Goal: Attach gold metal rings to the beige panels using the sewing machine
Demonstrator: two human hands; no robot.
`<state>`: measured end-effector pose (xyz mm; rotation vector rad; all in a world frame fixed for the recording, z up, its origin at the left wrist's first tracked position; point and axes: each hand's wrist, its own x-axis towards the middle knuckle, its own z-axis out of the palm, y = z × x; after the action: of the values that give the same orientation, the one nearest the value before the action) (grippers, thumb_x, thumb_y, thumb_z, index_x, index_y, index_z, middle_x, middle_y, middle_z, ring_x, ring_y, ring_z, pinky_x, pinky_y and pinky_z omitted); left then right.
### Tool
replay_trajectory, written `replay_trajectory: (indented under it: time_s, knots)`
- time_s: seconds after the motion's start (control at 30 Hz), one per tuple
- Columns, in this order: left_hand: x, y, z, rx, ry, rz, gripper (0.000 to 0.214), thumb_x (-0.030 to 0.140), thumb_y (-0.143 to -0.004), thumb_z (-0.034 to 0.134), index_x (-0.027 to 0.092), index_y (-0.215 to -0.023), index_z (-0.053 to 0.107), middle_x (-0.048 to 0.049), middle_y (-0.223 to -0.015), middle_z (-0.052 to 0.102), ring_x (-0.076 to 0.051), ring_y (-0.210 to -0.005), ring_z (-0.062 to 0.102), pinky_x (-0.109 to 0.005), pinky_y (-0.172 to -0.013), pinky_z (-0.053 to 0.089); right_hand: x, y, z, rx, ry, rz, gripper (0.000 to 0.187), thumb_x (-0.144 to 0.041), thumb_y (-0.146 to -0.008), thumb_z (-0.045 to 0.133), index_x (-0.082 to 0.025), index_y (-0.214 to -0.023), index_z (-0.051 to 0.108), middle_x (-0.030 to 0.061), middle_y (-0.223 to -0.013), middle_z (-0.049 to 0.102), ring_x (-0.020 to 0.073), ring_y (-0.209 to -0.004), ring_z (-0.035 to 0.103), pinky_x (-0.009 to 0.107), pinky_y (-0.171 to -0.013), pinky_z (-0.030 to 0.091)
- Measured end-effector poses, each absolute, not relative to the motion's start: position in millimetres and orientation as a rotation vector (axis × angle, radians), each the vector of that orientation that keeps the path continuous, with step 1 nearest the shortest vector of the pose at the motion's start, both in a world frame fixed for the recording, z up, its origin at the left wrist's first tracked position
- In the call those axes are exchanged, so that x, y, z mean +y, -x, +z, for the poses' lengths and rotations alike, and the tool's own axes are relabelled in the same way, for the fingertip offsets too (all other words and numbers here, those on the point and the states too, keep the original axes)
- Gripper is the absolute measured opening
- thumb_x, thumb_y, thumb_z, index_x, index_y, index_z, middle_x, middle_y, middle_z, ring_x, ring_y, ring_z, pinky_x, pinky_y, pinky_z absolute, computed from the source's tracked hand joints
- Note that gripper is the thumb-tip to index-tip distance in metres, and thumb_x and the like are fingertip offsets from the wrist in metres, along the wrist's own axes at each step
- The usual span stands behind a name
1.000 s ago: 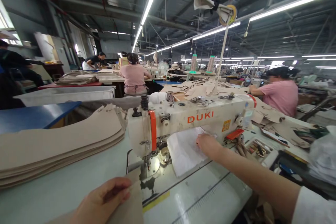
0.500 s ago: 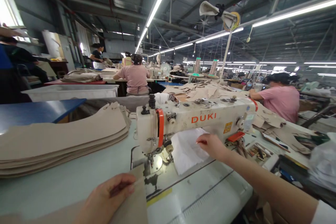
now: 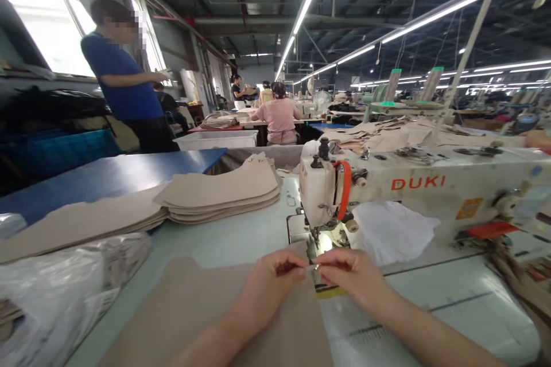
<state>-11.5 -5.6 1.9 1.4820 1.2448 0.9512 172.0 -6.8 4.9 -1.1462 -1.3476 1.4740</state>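
My left hand (image 3: 269, 282) and my right hand (image 3: 353, 276) meet in front of the needle of a white DUKI sewing machine (image 3: 413, 186). Both pinch a small pale piece (image 3: 313, 267) between their fingertips at the edge of a tan fabric panel (image 3: 189, 309) that lies under my left forearm. What the small piece is I cannot make out. A white cloth (image 3: 391, 232) lies under the machine's arm, behind my right hand.
Stacks of tan cut panels (image 3: 219, 195) lie on the table at left, with a clear plastic bag (image 3: 55, 292) in the near left corner. A person in a blue shirt (image 3: 123, 80) stands at left. Other workers sit at distant machines. Thread cones (image 3: 394, 85) stand behind the machine.
The view swung left. My right hand left the white cloth and came forward to meet my left hand at the fabric edge, where both now pinch a small piece.
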Motion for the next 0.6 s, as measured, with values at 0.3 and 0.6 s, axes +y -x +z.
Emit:
replay_trajectory:
  time_s: [0.3,0.6]
  knots:
    - [-0.4,13.0,8.4,1.154,-1.286,0.985,0.014,0.027,-0.056,0.071,0.017,-0.064,0.067,0.0018,-0.058,0.063,-0.014,-0.059,0.053,-0.026,-0.06,0.04,0.6,-172.7,4.2,-1.19,1.121,1.58,0.042,-0.048,-0.05,0.081,-0.014,-0.072,0.07,0.0,-0.06,0.063,0.0105,-0.054,0.057,0.024,-0.058,0.047]
    - [1.7,12.0,7.3,1.031,-1.178,0.969,0.028,0.033,-0.05,0.08,0.016,-0.064,0.064,0.0011,-0.055,0.063,-0.012,-0.053,0.053,-0.026,-0.058,0.041,-4.1,-175.3,2.1,-1.087,1.021,1.8,0.042,-0.044,-0.057,0.081,-0.011,-0.079,0.068,0.004,-0.068,0.066,0.0094,-0.057,0.059,0.022,-0.059,0.046]
